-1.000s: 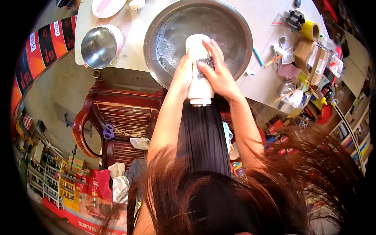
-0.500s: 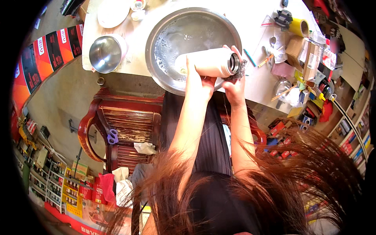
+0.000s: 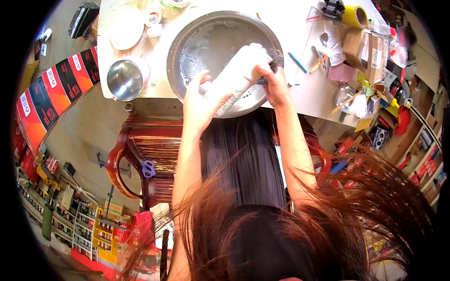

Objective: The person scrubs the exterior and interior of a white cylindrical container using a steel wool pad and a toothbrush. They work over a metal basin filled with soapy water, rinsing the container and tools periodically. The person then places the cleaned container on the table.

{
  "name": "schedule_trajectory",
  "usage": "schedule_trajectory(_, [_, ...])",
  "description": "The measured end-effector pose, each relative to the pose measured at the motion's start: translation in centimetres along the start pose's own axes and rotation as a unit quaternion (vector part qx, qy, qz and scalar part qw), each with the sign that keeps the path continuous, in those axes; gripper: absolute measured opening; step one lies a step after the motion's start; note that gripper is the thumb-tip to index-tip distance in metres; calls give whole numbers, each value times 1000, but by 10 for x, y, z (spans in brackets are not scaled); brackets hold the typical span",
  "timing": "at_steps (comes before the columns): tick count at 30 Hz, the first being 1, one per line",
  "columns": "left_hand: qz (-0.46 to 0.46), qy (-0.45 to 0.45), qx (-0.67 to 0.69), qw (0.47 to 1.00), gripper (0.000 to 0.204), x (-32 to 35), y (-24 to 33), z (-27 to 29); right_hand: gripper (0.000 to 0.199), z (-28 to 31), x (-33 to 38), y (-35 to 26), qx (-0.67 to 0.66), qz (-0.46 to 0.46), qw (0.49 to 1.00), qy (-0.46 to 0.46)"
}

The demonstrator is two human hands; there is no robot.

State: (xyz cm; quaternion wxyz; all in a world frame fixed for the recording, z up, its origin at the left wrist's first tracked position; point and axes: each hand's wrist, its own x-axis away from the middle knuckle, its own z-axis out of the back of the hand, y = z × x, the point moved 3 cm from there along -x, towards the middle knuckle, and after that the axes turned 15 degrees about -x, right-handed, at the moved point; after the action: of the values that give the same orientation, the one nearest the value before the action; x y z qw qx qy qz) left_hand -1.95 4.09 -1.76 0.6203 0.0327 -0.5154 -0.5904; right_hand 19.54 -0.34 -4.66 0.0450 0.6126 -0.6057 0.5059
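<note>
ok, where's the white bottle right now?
Head view, upper middle: the white bottle slants over the metal basin, between the left hand at its lower left and the right hand at its right.

From where I stand, the basin (image 3: 248, 106) is shiny bare metal, and the pot (image 3: 124, 80) has a mirror-bright metal inside. The bottle (image 3: 240, 70) wears a smooth white coat; the scrubber (image 3: 277, 58) looks rough and wiry, though blur makes its material hard to judge. Glossy red-brown varnish covers the wooden chair (image 3: 114, 161), with rough pale patches on its slats. The scissors' (image 3: 148, 169) purple handles seem smooth plastic; the box (image 3: 354, 43) is matt cardboard.
</note>
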Motion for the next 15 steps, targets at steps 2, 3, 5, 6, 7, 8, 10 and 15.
schedule_trajectory(2, [-34, -78, -11, 996, 100, -13, 18, 1, 50, -12, -1, 7, 35, -53, 998, -19])
schedule_trajectory(3, [-51, -116, -17, 992, 100, -17, 26, -1, 51, -13, -3, 13, 62, -72, 995, -25])
schedule_trajectory(5, [-27, -100, -18, 994, 93, -20, 26, -5, 45, -16, -5, 23, 93, -66, 992, -55])
schedule_trajectory(6, [-16, -87, 3, 996, 91, -21, 12, -14, 43, -16, -8, 27, 97, -73, 993, -17])
schedule_trajectory(7, [-6, -74, 25, 997, 88, -24, -3, -23, 42, -17, -12, 31, 101, -80, 991, 20])
schedule_trajectory(8, [5, -71, 50, 996, 78, -25, -21, -31, 40, -14, -13, 35, 104, -92, 989, 60])
schedule_trajectory(10, [71, -71, 141, 985, 72, -17, -32, -39, 39, 13, -33, 49, 242, 45, 967, 64])
schedule_trajectory(15, [133, -71, 279, 948, 60, -11, -26, -47, 32, 39, -60, 72, 493, 174, 843, 126])
